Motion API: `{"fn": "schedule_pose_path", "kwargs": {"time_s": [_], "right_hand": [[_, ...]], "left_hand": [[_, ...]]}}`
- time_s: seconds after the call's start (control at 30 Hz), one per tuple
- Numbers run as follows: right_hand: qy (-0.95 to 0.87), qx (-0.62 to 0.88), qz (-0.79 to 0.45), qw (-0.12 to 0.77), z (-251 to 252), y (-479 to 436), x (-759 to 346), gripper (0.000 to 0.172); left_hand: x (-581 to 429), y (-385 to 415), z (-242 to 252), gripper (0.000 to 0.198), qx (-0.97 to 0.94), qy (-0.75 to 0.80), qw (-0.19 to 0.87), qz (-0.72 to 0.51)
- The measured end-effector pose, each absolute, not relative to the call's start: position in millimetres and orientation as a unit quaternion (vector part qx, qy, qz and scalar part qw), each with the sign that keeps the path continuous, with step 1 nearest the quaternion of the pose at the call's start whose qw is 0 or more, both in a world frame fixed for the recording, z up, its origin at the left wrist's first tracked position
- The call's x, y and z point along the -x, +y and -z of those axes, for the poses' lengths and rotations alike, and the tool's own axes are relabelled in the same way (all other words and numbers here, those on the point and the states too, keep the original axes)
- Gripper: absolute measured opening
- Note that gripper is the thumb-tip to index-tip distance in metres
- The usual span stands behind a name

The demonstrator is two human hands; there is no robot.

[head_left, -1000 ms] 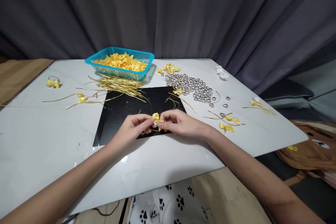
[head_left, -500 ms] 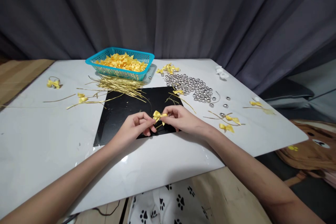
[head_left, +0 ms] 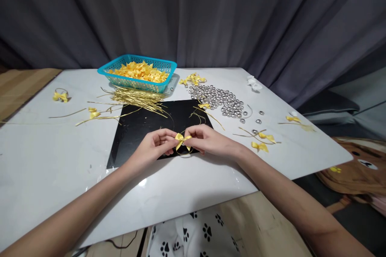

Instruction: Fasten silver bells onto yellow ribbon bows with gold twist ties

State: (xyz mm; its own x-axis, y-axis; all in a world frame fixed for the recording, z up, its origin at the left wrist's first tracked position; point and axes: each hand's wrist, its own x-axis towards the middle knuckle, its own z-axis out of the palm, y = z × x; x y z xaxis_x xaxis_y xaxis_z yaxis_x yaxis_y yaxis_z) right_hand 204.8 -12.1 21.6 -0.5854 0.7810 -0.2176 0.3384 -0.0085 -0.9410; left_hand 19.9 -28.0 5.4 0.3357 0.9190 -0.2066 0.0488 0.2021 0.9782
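Note:
My left hand and my right hand meet over the near edge of a black mat. Between their pinched fingertips sits a small yellow ribbon bow with a thin gold wire looping under it. Both hands are closed on the bow and its wire. Behind the mat lies a bundle of gold wire ties.
A teal basket of yellow bows stands at the back. A heap of silver beads lies to its right. Finished bows are scattered on the right, another bow at far left. The white table's front edge is near my body.
The bow shifted slightly up and back down between my fingertips. My right hand drew closer to the left, and the wire now loops below the bow.

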Motion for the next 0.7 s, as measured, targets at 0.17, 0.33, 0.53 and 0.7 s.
{"fn": "schedule_pose_path", "kwargs": {"time_s": [0.17,0.33,0.53,0.7], "right_hand": [[-0.660,0.421,-0.590,0.199,-20,-11,-204,0.018],[-0.616,0.405,-0.630,0.244,-10,-9,-202,0.035],[-0.610,0.393,-0.646,0.239,-11,-10,-201,0.027],[-0.623,0.384,-0.642,0.227,-12,-13,-200,0.017]], "left_hand": [[-21,-29,-7,0.016,-0.528,0.458,0.629,-0.341],[-22,-29,-8,0.013,-0.529,0.464,0.626,-0.336],[-22,-30,-7,0.016,-0.532,0.463,0.627,-0.331],[-23,-30,-4,0.015,-0.558,0.466,0.612,-0.311]]}}
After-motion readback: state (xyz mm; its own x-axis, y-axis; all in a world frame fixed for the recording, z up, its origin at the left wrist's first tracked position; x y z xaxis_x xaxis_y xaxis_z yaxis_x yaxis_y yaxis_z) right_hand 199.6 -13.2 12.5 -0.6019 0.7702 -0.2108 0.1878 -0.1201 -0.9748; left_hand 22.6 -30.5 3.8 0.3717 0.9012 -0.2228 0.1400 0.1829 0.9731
